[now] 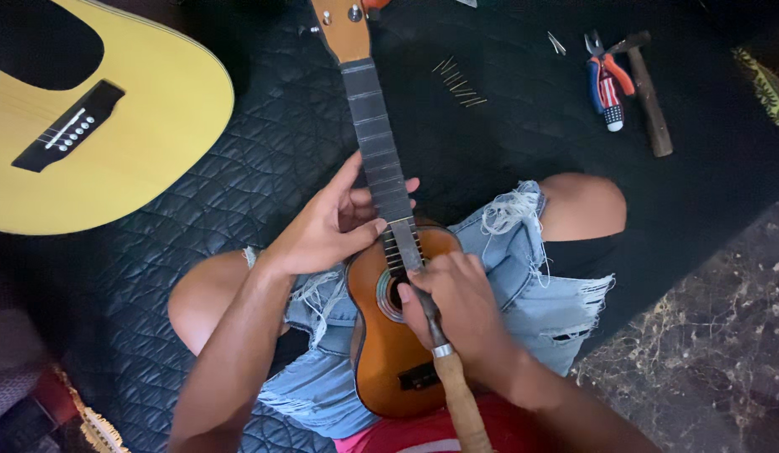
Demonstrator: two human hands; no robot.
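No packages, labels, signs or screens show anywhere in this view (the striped pattern on one grip of the pliers [608, 90], lying at the upper right on the dark quilted mat [264, 159], is only a printed design in red, white and blue, not a label).

head camera looks steeply down, close over the lap.

left hand [327, 231] grips ukulele [398, 335] neck | right hand [457, 306] holds file [457, 394] (wooden handle)
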